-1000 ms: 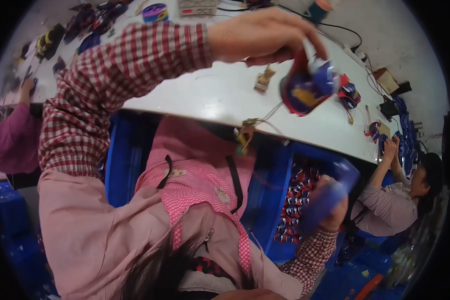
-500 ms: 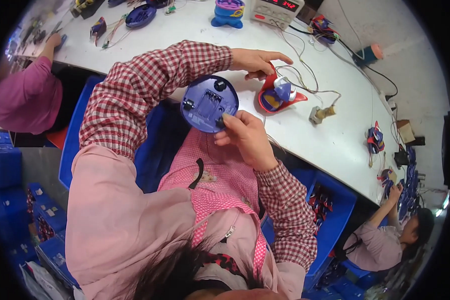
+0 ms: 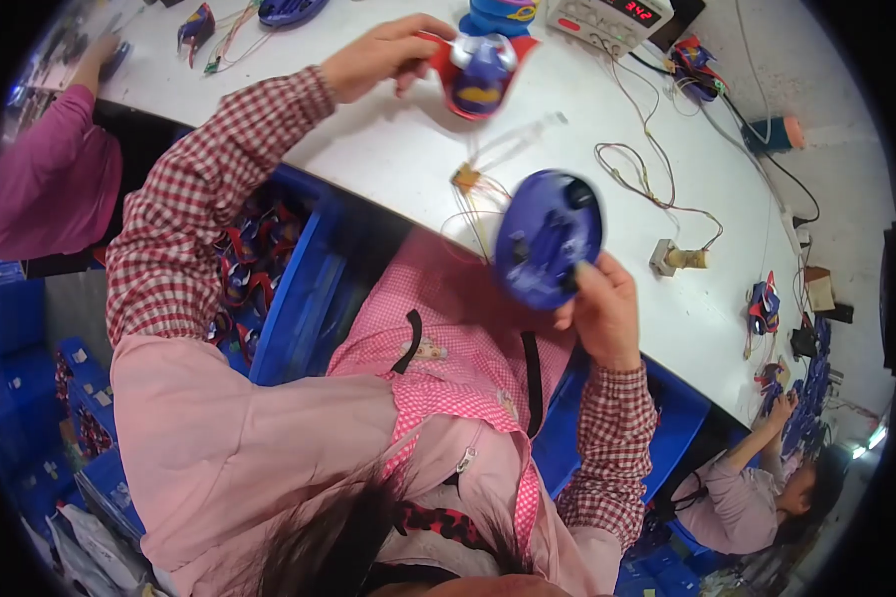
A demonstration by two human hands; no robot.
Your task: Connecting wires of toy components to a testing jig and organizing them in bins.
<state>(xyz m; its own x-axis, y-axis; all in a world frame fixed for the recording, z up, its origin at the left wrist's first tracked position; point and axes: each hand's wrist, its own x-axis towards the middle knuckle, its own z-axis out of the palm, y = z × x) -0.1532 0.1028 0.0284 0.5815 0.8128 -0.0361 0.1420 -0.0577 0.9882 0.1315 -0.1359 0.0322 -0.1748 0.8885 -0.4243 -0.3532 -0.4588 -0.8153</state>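
Observation:
My left hand point(image 3: 393, 58) pinches the red edge of a small toy figure point(image 3: 483, 80), which has a purple body, white horn-like tips and red wing-like sides. The figure is over the table's far side, in front of a blue stand. In my right hand point(image 3: 607, 308) is a round purple plastic base point(image 3: 548, 239), gripped by its lower right rim and blurred by motion. Between the two parts a small tan circuit board point(image 3: 465, 177) with thin wires shows at the table's near edge. A clear blurred strip lies beside it.
A power supply point(image 3: 617, 22) stands at the back, its cables running to a small metal-and-tan part point(image 3: 679, 259) on the white table point(image 3: 408, 149). Blue bins, one with red-and-purple parts point(image 3: 259, 269), sit below the edge. Co-workers are at far left point(image 3: 50, 189) and lower right point(image 3: 747, 497).
My left hand has taken the toy figure and carried it left and away from me. My right hand has moved the purple base to the right. The circuit board and wires have come into view.

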